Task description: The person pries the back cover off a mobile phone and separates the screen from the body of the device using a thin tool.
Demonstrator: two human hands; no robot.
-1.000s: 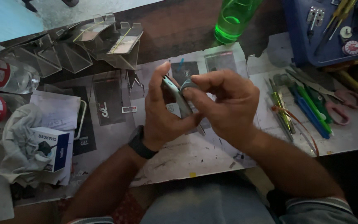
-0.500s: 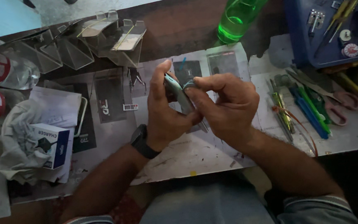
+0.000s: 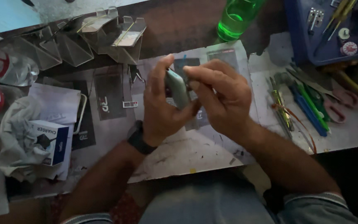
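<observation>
You hold a pale green phone (image 3: 176, 88) edge-up between both hands, above the middle of a cluttered workbench (image 3: 195, 149). Your left hand (image 3: 160, 108), with a dark watch (image 3: 139, 139) on its wrist, wraps around the phone from the left, thumb raised along its upper edge and palm cupped behind it. Your right hand (image 3: 220, 97) closes on the phone from the right, with the fingertips (image 3: 189, 72) pressed against its top edge. Both hands are clasped on the phone, which sits between them, held clear of the bench. To the left lies a small white and blue charger box (image 3: 50, 141) on crumpled cloth. To the right lie screwdrivers and scissors (image 3: 311, 103). A green plastic bottle (image 3: 237, 18) stands beyond your hands.
</observation>
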